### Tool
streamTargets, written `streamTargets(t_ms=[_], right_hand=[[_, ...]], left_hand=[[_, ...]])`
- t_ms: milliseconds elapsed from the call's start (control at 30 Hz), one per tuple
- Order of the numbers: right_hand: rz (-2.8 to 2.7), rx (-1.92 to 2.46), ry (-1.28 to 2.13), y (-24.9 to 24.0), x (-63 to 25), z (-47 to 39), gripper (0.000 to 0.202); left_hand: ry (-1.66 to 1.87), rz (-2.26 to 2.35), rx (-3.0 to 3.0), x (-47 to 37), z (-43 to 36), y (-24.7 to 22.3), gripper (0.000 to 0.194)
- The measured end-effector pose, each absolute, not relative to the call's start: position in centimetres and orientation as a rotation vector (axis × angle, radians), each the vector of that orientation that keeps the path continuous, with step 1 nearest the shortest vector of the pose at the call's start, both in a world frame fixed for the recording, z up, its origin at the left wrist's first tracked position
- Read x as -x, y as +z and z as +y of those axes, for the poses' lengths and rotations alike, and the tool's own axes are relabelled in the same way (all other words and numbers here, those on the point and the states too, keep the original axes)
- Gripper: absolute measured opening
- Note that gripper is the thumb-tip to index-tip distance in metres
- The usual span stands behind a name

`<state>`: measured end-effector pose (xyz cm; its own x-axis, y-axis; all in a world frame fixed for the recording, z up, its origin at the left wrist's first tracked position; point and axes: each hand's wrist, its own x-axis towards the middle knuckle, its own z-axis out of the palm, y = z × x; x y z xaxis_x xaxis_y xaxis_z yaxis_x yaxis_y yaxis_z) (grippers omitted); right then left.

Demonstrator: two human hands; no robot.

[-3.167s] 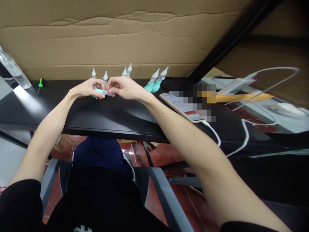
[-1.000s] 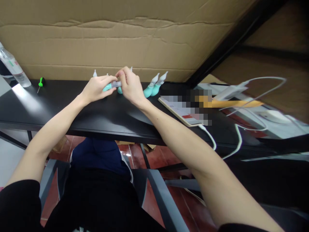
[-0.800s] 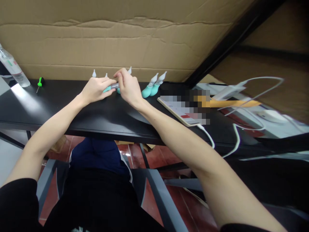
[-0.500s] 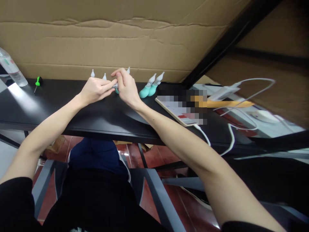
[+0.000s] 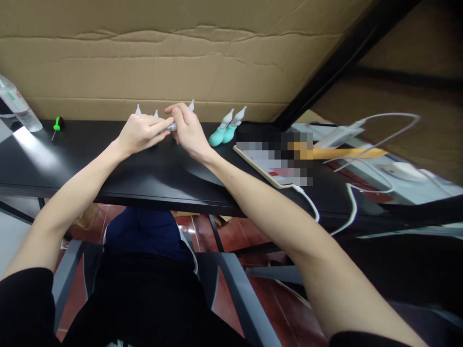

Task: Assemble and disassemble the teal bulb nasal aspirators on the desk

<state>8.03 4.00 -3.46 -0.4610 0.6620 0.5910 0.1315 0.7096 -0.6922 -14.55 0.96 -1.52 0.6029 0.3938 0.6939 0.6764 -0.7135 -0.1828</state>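
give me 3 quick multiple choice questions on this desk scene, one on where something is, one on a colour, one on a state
1. Where does the green-handled screwdriver lie?
A. far left of the black desk, near the plastic bottle
B. on the phone
C. on the floor

2. What colour are the bulbs of the two squeeze droppers right of the hands?
A. red
B. teal
C. black

3. What is the state of the phone?
A. boxed up
B. face down, unplugged
C. lying flat with a white cable plugged in

Key: 1 A, it lies at the far left by the bottle; 2 B, both bulbs are teal under pale tips; 3 C, the cable runs from its near corner.
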Motion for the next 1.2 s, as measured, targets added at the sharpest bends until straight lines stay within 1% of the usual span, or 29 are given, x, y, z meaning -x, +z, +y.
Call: streamTargets(t_ms=[133,267,400,533,733,933,1000,1200], right_hand=[[-1.843,0.686,0.784,-3.9,-8.0,5.2,0.098],[-1.879,0.635,0.835,-4.0,-7.9,5.5,0.101],[-1.853,0.635,0.843,-4.0,-7.7,5.0,0.092],[-1.842,0.624,0.851,-3.8,-7.5,4.4,0.081],[-1.858,0.573,0.905,-3.2,-7.3,3.5,0.076],[-1.844,0.566,0.92,-2.6,-7.3,2.3,0.061],[-1.852,0.564,0.918,-2.5,-7.4,2.0,0.06],[-1.879,0.515,0.903,-2.2,-7.6,1.7,0.068]], left_hand=[[-0.944,-0.961,2.369,15.7,1.4,-0.7,0.043],[-0.95,-0.985,2.355,16.9,2.0,-0.3,0.038],[-0.902,-0.941,2.376,17.5,2.2,-0.5,0.036],[-0.937,-0.953,2.371,17.9,2.4,-0.5,0.035],[-0.96,-0.935,2.347,19.0,2.6,0.3,0.028],[-0.98,-0.934,2.327,19.2,2.5,0.7,0.026],[-0.989,-0.935,2.321,19.3,2.7,0.5,0.027],[-0.975,-0.941,2.294,20.1,3.6,0.0,0.031]])
